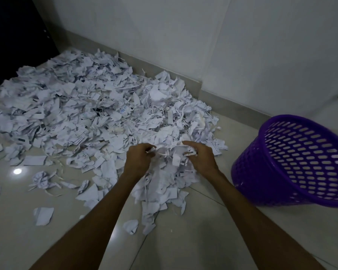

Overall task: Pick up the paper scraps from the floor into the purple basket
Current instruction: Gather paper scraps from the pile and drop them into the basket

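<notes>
While curled round a shared bundle of paper scraps (170, 158), left hand (139, 158) and right hand (198, 158) close together, fingers gripping from either side. Beneath and beyond, wide heap of torn paper (82, 106) across pale tiled floor (193, 240). Just right, apart from heap, purple basket (293, 162), tilted, beside white wall (242, 45).

Two bare forearms reach forward from the lower edge of the view, converging toward each other. The left hand (138, 158) is seen from the back, wrist straight, its fingers (148, 149) curled inward and closed round torn white paper scraps (170, 162). The right hand (200, 157) mirrors it just beside, back up, fingers hooked down into the same scraps between both hands.
</notes>
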